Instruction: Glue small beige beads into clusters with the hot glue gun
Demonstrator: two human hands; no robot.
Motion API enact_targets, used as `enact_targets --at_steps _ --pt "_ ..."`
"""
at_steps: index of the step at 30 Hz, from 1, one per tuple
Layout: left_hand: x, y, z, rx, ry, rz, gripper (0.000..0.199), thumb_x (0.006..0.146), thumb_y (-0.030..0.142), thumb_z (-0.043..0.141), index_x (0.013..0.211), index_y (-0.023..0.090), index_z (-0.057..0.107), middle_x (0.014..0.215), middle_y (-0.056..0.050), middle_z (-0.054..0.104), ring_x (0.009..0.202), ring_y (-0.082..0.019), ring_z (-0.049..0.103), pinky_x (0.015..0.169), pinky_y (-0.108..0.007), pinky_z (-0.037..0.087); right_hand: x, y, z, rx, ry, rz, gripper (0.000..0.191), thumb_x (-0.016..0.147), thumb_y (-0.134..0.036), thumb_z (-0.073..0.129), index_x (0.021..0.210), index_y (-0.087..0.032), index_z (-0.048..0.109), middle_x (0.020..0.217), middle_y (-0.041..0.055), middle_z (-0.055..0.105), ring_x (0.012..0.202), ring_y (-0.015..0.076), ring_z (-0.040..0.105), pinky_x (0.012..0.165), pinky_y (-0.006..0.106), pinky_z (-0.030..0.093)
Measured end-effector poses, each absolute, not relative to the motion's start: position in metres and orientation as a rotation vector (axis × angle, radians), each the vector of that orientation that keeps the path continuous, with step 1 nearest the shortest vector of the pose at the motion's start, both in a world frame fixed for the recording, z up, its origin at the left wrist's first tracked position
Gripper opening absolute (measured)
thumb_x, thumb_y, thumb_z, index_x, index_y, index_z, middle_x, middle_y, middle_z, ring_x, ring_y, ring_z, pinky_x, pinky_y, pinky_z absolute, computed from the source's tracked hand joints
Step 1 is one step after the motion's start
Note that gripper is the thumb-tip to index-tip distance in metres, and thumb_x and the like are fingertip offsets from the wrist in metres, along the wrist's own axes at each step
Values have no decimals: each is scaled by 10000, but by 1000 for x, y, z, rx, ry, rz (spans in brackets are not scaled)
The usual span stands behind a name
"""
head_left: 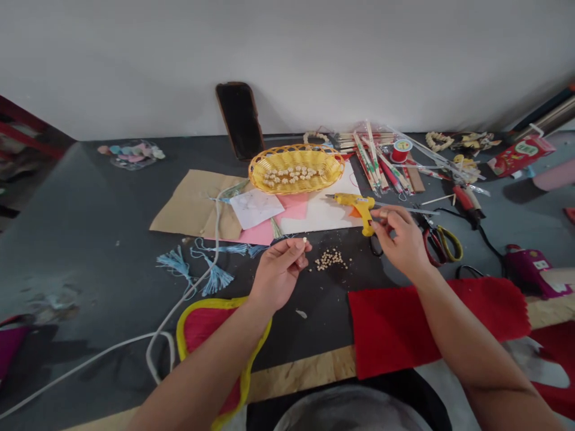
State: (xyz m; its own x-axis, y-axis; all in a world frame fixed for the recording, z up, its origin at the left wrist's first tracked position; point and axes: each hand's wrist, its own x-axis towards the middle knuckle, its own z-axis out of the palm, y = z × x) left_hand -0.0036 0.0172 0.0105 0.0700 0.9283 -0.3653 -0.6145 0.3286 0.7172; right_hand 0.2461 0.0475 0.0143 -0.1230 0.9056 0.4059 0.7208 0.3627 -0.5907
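Between the thumb and fingertips of my left hand (281, 266) is a small pale bead (305, 240). My right hand (401, 239) touches a yellow glue gun (354, 202) at its handle, fingers curled by the trigger; the nozzle points left, and a clear glue stick (406, 209) sticks out behind. A loose pile of small pale beads (330, 259) lies on the dark table between my hands. Beyond them stands a yellow woven basket (296, 152) with several little bead clusters (294, 175) inside.
Blue tassels (215, 276) and a white cable (168, 317) lie to the left. Scissors (442, 242), red felt (395, 335) and wrapped sticks (371, 155) are on the right. A phone (240, 120) leans on the wall. Brown paper (193, 206) lies under the basket's left side.
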Motion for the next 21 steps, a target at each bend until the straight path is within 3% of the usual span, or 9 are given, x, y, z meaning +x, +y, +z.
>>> enact_targets --at_steps 4,16,21 --pt "-3 18 9 438 916 1216 160 629 253 837 685 141 738 691 -30 661 543 -58 446 522 -202 356 225 36 11 -1202 -2218 417 178 946 -189 486 1007 -199 652 999 99 682 943 210 659 853 363 550" --pt "-4 18 8 443 904 1214 162 642 264 833 679 143 731 706 -21 670 529 -48 447 535 -201 361 200 29 8 -1122 -2758 81 320 879 -54 507 1133 -191 646 1037 90 665 891 222 581 756 323 498" --pt "-4 18 7 448 899 1221 170 648 270 831 682 138 731 720 -21 669 528 -45 455 535 -201 360 202 26 7 -1065 -2777 216 273 840 9 482 905 -177 670 984 81 663 890 200 578 763 296 484"
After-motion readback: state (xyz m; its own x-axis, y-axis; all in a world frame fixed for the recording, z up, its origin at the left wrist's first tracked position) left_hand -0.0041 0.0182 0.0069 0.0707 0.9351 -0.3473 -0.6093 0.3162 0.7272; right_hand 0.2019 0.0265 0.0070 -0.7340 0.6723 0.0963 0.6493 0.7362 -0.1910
